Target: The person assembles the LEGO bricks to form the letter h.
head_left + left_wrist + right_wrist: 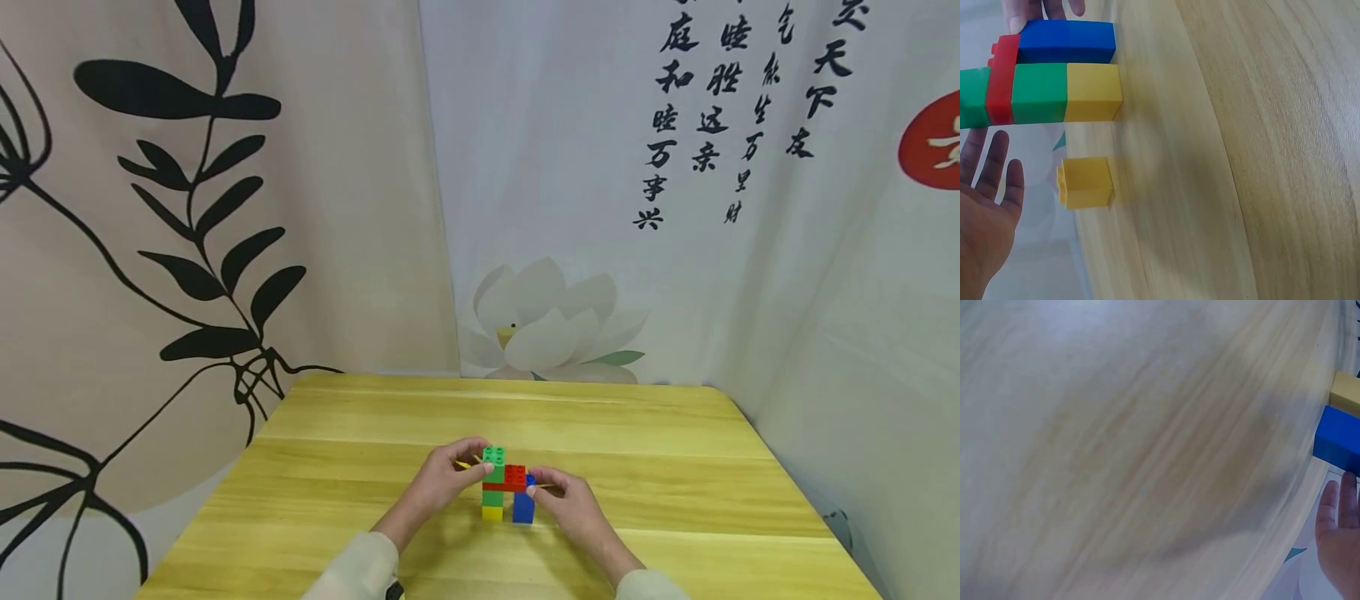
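Note:
A small brick structure (504, 487) stands on the wooden table (675, 467). Its left column is yellow, green, a red bridging brick (514, 477) and a green top brick (493, 455); the right leg is blue (523, 508). My left hand (480, 468) touches the green top with straight fingers, and its open palm (985, 206) shows in the left wrist view. My right hand (536, 492) rests its fingertips (1041, 9) against the red and blue side. A loose yellow brick (1085, 182) lies on the table beside the structure, near my left palm.
Printed cloth backdrops hang behind and to both sides of the table. The table's far edge (495, 381) and right edge (795, 475) are near the cloth. The right wrist view is blurred and shows the tabletop, the blue brick (1338, 440) and my right hand (1338, 540).

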`<state>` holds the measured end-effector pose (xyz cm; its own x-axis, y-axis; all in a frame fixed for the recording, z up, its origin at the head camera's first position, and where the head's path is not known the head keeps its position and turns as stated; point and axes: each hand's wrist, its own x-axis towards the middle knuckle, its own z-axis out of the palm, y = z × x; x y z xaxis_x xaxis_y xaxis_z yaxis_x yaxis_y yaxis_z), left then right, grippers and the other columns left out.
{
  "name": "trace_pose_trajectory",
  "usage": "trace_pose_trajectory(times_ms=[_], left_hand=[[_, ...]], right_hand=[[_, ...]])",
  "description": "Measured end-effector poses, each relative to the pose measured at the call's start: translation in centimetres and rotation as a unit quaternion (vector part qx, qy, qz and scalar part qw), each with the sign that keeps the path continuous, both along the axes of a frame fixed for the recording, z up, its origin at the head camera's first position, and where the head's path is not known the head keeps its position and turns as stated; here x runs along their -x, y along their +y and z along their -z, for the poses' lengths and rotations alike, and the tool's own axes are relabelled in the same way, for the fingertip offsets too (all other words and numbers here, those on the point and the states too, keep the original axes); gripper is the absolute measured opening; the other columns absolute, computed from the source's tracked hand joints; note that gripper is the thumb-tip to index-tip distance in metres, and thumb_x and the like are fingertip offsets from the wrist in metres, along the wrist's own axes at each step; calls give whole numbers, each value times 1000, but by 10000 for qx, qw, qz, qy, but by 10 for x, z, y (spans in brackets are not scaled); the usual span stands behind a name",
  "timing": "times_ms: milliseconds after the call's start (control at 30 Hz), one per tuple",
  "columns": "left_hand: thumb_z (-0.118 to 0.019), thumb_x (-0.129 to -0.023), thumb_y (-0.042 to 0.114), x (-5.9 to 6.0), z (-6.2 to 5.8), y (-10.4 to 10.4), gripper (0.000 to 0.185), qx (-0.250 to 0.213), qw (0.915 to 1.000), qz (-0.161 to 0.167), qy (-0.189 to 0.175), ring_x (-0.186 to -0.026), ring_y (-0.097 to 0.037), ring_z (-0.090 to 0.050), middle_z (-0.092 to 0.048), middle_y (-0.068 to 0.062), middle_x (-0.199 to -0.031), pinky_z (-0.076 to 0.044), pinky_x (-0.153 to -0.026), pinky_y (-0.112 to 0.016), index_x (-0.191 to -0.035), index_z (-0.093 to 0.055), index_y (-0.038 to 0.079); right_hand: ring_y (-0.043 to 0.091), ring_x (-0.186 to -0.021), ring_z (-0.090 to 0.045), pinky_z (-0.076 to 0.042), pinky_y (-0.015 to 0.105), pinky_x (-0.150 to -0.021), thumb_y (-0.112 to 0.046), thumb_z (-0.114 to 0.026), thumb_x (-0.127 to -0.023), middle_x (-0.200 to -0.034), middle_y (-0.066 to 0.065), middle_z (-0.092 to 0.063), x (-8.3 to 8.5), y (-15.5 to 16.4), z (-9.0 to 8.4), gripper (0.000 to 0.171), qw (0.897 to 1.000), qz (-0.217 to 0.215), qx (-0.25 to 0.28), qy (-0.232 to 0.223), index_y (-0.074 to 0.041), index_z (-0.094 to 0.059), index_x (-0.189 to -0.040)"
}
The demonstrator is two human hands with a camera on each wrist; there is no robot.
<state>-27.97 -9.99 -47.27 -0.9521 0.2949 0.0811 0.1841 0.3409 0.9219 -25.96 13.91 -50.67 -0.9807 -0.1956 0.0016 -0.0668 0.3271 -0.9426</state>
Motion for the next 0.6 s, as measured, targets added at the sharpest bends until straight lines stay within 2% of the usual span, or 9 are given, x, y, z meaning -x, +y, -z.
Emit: trace_pose_trajectory(times_ms=[167, 300, 600], left_hand=[[-69, -91, 39, -1, -3, -1, 41, 14, 10000, 15, -30, -101, -23, -62, -68, -5, -113, -54, -82, -31, -125, -64, 16], [-67, -92, 44, -1, -6, -4, 44, 156, 9999, -31, -53, -107, -21, -60, -68, -2, -116, -53, -85, -33, -128, -62, 20], [-56, -98, 46, 6, -7, -24, 45, 61, 9986, -511, -103, -119, -23, -58, -62, -5, -132, -49, -100, -48, -134, -58, 20]], right_hand=[[20, -105, -66, -57, 32, -89, -30, -66, -94, -120, 14, -68, 0, -1, 1, 43, 10000, 38, 5, -10, -5, -63, -128], [21, -105, -66, -57, 35, -88, -30, -66, -94, -120, 15, -68, -1, -2, 0, 43, 10000, 34, 43, 10, -4, -63, -128], [19, -104, -65, -56, 31, -88, -31, -66, -94, -120, 13, -68, 0, -1, -1, 42, 10000, 11, -9, 49, -6, -63, -127]])
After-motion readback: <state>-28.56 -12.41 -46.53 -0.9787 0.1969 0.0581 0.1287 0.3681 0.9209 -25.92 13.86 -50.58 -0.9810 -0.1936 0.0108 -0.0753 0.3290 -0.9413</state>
